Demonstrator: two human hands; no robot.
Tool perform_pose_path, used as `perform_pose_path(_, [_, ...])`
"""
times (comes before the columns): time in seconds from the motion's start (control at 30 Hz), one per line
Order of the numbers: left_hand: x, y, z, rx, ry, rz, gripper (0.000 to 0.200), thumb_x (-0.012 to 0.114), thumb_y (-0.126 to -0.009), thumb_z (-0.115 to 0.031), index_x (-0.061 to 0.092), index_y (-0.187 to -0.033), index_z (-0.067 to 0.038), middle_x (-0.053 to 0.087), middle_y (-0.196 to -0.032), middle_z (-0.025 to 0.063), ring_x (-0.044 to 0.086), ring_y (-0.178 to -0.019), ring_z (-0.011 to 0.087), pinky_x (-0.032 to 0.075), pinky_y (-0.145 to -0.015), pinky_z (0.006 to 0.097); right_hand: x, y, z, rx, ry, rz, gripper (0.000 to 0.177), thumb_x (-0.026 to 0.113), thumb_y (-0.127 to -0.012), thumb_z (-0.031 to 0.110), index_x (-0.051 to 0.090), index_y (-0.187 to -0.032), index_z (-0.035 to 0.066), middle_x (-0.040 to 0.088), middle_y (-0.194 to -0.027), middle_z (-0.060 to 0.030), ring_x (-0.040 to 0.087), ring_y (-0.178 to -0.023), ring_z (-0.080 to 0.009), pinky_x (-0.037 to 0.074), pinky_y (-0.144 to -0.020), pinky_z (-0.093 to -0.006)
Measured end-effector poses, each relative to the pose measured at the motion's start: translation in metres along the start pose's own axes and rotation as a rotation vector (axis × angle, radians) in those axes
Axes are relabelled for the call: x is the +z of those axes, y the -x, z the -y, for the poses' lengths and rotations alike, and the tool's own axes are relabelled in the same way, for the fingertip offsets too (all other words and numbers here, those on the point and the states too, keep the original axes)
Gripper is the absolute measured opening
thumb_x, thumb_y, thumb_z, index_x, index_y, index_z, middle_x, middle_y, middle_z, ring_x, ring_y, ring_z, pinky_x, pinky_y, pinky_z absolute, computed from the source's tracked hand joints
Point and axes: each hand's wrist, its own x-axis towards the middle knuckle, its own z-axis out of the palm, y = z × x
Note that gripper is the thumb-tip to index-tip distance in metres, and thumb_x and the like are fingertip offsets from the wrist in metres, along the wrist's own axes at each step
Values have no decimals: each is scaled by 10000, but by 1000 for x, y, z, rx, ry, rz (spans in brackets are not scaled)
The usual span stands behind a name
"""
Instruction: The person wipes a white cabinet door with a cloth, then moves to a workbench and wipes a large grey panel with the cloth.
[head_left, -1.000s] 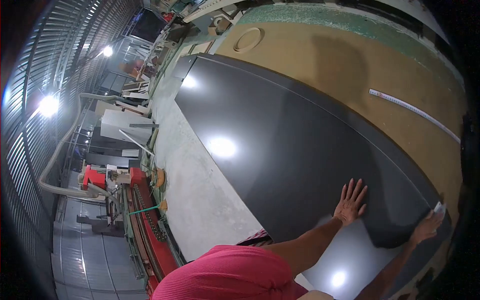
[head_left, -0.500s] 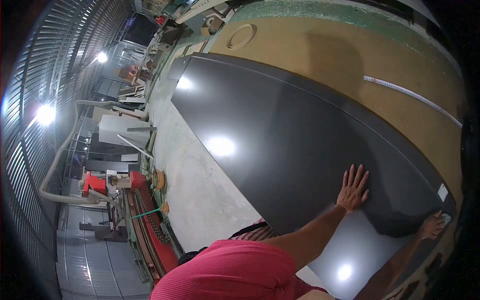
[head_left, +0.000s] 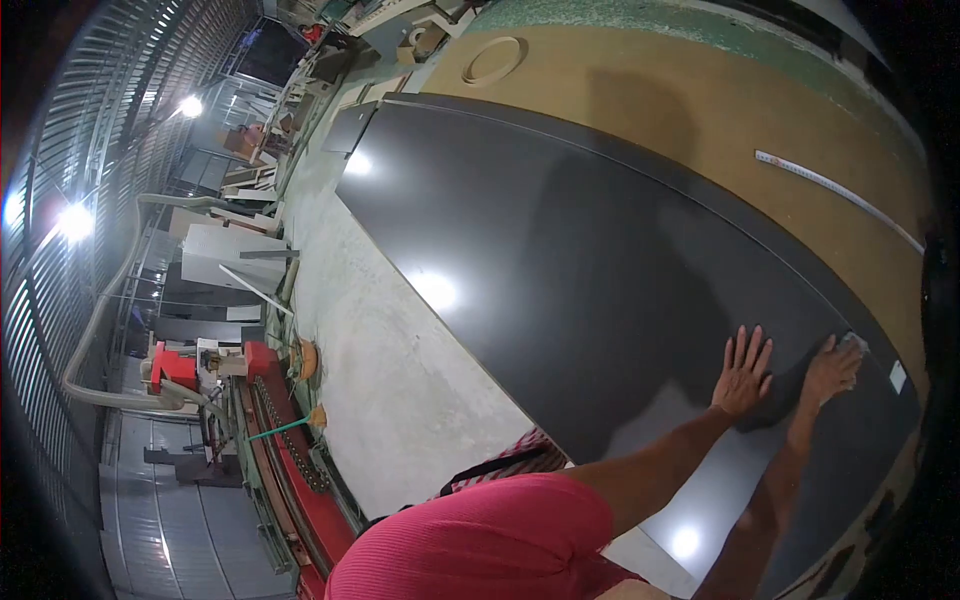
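Observation:
A long dark grey panel [head_left: 560, 260] stretches across the view with glossy light reflections on it. My left hand [head_left: 742, 386] lies flat on the panel, fingers spread, holding nothing. To its right, near the panel's long far edge, my right hand [head_left: 828, 374] presses a crumpled pale cloth [head_left: 856, 345] against the surface. The cloth is partly covered by the fingers. A small white label [head_left: 897, 377] sits on the panel close to the right hand.
Behind the panel is a brown board [head_left: 640, 95] with a wooden ring [head_left: 495, 61] and a measuring tape [head_left: 830, 185] on it. At left stand a red machine [head_left: 285, 450], a grey hose [head_left: 85, 340] and stacked boards [head_left: 225, 255] beyond the concrete floor.
My right hand has moved the cloth up and left along the panel, away from the near right corner. My left hand has shifted slightly right, still flat. The camera view has shifted a little.

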Motion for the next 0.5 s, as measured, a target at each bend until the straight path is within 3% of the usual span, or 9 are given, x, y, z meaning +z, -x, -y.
perform_pose_path(0.13, [-35,-7,24,115,30,287,645,482,-930,-362,237,-1459,-84,44,-1548,159,15,-1423,369,119,-1140,506,-66,9,86,-93,-47,190,539,366,-988,429,383,-1382,61,372,-1435,-131,380,-1302,-326,377,-991,-529])
perform_pose_path(0.27, [-127,-47,76,107,-15,545,534,480,-924,-291,355,-1392,-66,293,-1463,175,220,-1379,365,204,-1116,496,-138,17,155,-110,-254,328,551,398,-976,395,347,-1408,57,313,-1474,-153,301,-1353,-345,274,-1054,-549])
perform_pose_path(0.3, [-112,-29,117,227,-25,111,455,525,-894,-234,449,-1306,-57,426,-1348,180,390,-1269,353,282,-1067,504,-149,15,157,-99,-306,355,566,418,-966,389,340,-1412,50,311,-1473,-165,277,-1366,-352,242,-1070,-554])
perform_pose_path(0.33, [-116,-35,156,33,-46,331,409,468,-921,-268,469,-1273,-57,451,-1339,153,381,-1266,318,284,-1059,490,-110,37,170,-89,-385,-57,525,467,-946,387,461,-1299,-2,443,-1361,-205,424,-1249,-391,317,-991,-571])
perform_pose_path(0.37, [-114,-32,205,135,-144,184,402,431,-955,-284,457,-1297,-74,446,-1360,139,380,-1288,306,271,-1075,484,-119,44,170,-97,-501,-56,532,483,-941,372,443,-1316,-3,403,-1395,-211,384,-1277,-395,273,-1021,-575])
perform_pose_path(0.4, [-139,-44,217,-103,-518,507,440,611,-870,-239,490,-1262,-79,495,-1292,135,476,-1177,285,354,-1006,480,-144,43,167,-173,-489,-281,537,499,-932,370,434,-1334,20,384,-1410,-206,355,-1298,-385,244,-1040,-584])
perform_pose_path(0.43, [-156,-48,255,60,-588,133,443,375,-976,-296,404,-1364,-82,423,-1398,124,402,-1289,264,250,-1100,472,-146,45,172,-94,-570,-216,543,540,-904,360,439,-1338,50,387,-1411,-195,357,-1305,-373,224,-1051,-592])
perform_pose_path(0.47, [-153,-79,322,301,-336,99,465,410,-968,-321,395,-1379,-103,416,-1404,125,403,-1290,234,252,-1100,472,-148,38,179,-20,-531,65,566,575,-869,358,449,-1339,70,397,-1410,-176,357,-1308,-362,222,-1054,-591])
perform_pose_path(0.5, [-90,-92,247,454,-160,142,465,410,-968,-321,395,-1379,-103,416,-1404,125,403,-1290,234,252,-1100,472,-131,32,187,64,-498,-122,622,599,-832,377,441,-1350,70,394,-1422,-152,343,-1322,-356,211,-1062,-593])
